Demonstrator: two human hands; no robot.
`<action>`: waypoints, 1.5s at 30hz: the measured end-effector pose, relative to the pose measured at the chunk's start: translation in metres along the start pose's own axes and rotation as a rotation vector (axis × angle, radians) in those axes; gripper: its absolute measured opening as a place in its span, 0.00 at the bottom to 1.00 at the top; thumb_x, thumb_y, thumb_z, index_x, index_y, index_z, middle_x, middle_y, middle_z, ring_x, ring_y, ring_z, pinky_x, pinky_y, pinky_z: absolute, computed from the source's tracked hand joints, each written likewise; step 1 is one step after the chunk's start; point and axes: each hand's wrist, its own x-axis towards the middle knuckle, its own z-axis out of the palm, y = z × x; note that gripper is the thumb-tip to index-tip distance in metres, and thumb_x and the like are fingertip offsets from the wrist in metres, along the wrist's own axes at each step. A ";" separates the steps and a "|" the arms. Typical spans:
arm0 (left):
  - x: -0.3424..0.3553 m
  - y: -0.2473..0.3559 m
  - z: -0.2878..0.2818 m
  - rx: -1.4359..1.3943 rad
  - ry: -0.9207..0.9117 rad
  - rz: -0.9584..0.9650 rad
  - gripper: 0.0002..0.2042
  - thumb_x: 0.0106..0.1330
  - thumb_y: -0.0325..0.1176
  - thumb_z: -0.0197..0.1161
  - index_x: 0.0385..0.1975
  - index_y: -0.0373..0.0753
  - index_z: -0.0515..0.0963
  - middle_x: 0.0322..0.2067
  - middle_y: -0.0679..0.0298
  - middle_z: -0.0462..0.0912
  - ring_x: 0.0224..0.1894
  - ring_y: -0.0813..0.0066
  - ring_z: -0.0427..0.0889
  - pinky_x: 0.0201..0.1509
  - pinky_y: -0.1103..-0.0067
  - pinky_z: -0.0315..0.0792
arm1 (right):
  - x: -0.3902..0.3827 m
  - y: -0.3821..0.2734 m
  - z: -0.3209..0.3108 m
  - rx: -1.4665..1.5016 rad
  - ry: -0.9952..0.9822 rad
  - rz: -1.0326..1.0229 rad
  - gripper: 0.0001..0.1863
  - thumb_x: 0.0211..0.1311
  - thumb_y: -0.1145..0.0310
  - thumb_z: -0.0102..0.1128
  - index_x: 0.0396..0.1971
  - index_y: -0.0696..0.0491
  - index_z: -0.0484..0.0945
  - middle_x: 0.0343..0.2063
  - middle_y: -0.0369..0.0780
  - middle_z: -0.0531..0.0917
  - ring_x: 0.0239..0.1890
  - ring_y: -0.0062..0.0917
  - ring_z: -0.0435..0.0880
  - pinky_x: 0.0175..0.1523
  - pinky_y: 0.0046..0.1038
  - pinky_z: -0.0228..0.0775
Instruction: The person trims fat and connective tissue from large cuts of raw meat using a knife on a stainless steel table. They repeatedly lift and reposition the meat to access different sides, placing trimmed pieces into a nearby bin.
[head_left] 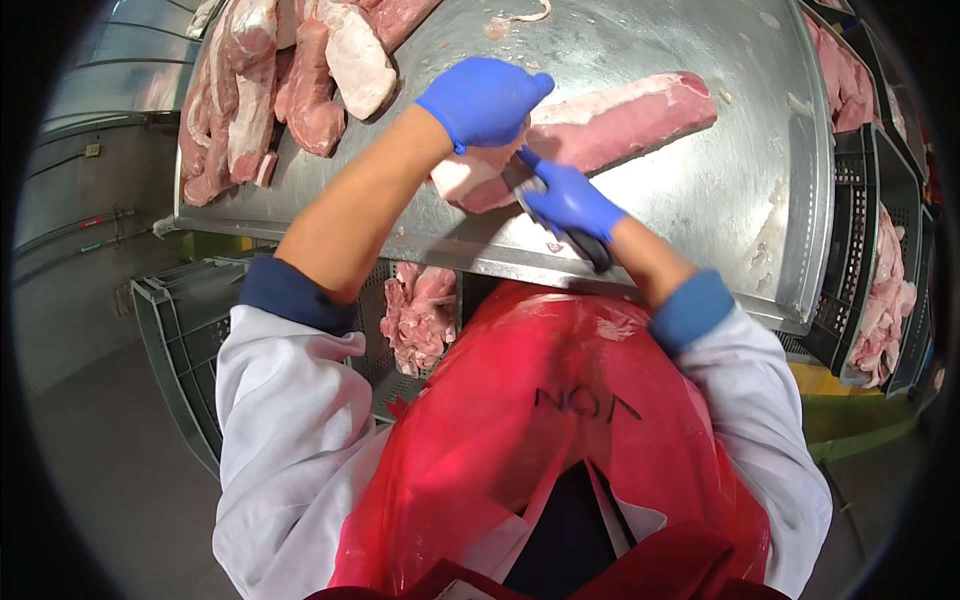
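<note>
A long pink pork loin [640,130] with a white fat layer lies slantwise on the metal table [740,190]. Above its left half, my blue-gloved left hand [485,100] is closed in a fist against the upper edge; what its fingers pinch is hidden beneath them. From the lower right, my blue-gloved right hand [578,200] grips a knife [597,252] by its black handle. Its blade reaches up and left against the loin's near side, close below my left hand, and its tip is hard to make out.
Several uncut meat pieces [240,90] are heaped at the table's far left. Dark crates [855,240] with meat trimmings stand along the right side. Below the near edge, a crate [180,320] holds more trimmings [418,315]. A thin scrap [535,12] lies at the far edge.
</note>
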 end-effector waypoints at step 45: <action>0.055 0.186 0.155 -0.533 0.182 -0.182 0.32 0.56 0.42 0.68 0.56 0.29 0.67 0.49 0.43 0.74 0.49 0.45 0.77 0.55 0.59 0.72 | -0.319 0.157 -0.186 0.519 0.846 0.119 0.34 0.76 0.62 0.51 0.77 0.36 0.48 0.25 0.33 0.74 0.19 0.15 0.70 0.22 0.19 0.69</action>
